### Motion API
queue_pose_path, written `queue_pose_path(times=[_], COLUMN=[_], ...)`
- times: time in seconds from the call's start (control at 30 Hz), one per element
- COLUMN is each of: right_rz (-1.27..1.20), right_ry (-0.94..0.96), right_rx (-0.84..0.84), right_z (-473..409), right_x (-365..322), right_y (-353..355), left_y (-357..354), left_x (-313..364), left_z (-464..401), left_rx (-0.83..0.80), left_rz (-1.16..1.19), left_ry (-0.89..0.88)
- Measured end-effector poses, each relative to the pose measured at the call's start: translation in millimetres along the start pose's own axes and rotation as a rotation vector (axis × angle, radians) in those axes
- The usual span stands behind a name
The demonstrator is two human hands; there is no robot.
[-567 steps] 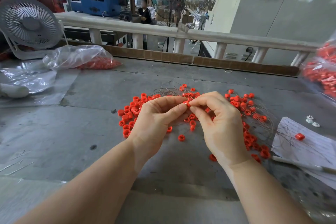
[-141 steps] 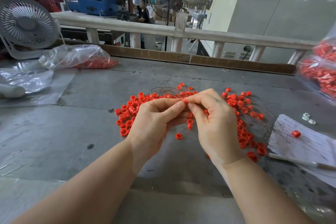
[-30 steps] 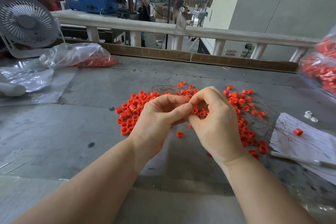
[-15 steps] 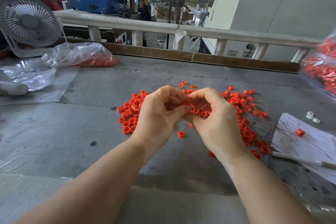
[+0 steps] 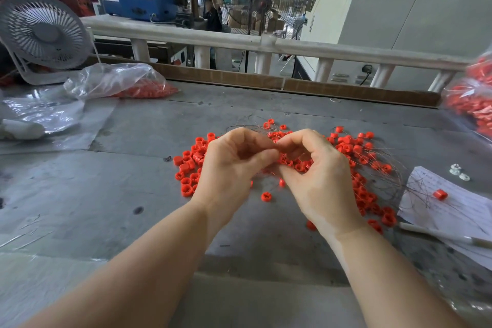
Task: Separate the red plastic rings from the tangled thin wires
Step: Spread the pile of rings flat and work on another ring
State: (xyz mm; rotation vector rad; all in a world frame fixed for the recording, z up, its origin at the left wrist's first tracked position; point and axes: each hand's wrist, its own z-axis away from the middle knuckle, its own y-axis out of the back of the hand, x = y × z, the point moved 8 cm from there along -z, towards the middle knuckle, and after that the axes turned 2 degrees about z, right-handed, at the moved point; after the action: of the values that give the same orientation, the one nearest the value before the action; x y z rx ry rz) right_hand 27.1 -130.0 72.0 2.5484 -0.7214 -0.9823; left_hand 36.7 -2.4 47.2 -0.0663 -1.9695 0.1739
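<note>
Over the middle of the grey worktable [image 5: 80, 208], we have both hands raised just above the heap of red plastic rings [image 5: 356, 152], fingertips meeting at one spot. Our left hand [image 5: 231, 168] curls inward with thumb and forefinger brought together, and our right hand [image 5: 316, 178] mirrors it, its thumb and forefinger closing toward the same point. What they pinch is too small to make out, though it looks like a ring or a strand of the thin wires [image 5: 394, 176] between the two tips. The rings lie directly beyond and beneath the fingers, spreading mostly rightward under the right hand, with a smaller cluster to the left behind the left hand. The wires loop in wide arcs from the heap's far edge round to the right, onto the sheet of paper [image 5: 452, 210], so the strand in hand probably runs away to the right. We judge the right hand sits nearer the tangle and should draw along that line while the left steadies the ring. Many rings remain unsorted.
</note>
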Motion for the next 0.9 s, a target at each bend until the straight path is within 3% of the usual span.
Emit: queue_pose_path(times=[0.1, 0.17, 0.47, 0.9], right_rz=[0.054, 0.101, 0.126, 0.089], right_ry=[0.049, 0.101, 0.168, 0.188], right_rx=[0.03, 0.049, 0.118, 0.178], right_z=[0, 0, 0, 0], right_x=[-7, -12, -18, -18], right_y=[3, 5, 12, 18], left_y=[1, 0, -7, -15], left_x=[-21, -27, -32, -27], left_z=[-2, -2, 2, 3], left_rx=[0.002, 0.004, -0.046, -0.112], left_rz=[0.395, 0.509, 0.655, 0.718], left_ry=[0.215, 0.287, 0.404, 0.43])
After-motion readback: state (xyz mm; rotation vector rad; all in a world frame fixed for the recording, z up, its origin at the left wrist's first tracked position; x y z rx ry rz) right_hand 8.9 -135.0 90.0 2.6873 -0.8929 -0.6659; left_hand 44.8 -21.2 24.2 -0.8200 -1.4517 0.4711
